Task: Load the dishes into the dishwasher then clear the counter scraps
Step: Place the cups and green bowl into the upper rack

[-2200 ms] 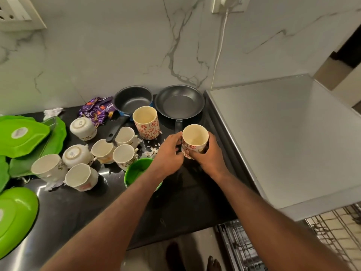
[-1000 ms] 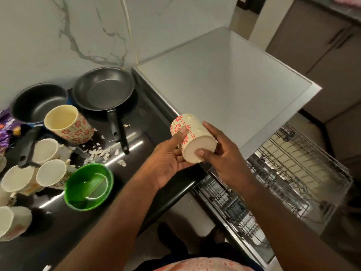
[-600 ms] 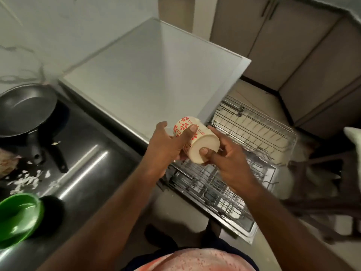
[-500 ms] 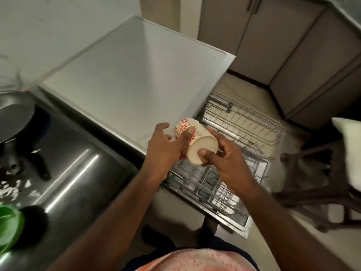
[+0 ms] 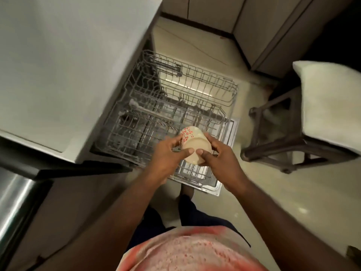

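Mug [image 5: 196, 146] has left the counter [image 5: 13, 196] and is now inverted, base up, above the pulled-out dishwasher rack [image 5: 136, 124]. Left hand [image 5: 166, 161] and right hand [image 5: 221, 165] both clamp it. Judgement: placement pending, loading barely begun.

I am seeing the cup [image 5: 192, 142] sitting between the left hand [image 5: 166, 159] and right hand [image 5: 220, 163], over the nearer rack [image 5: 127, 137]. The farther rack [image 5: 195, 85] is lying behind it. The dishwasher top [image 5: 68, 65] is spreading left, a stool [image 5: 322, 114] is standing right, and cabinets [image 5: 263, 26] are running behind.
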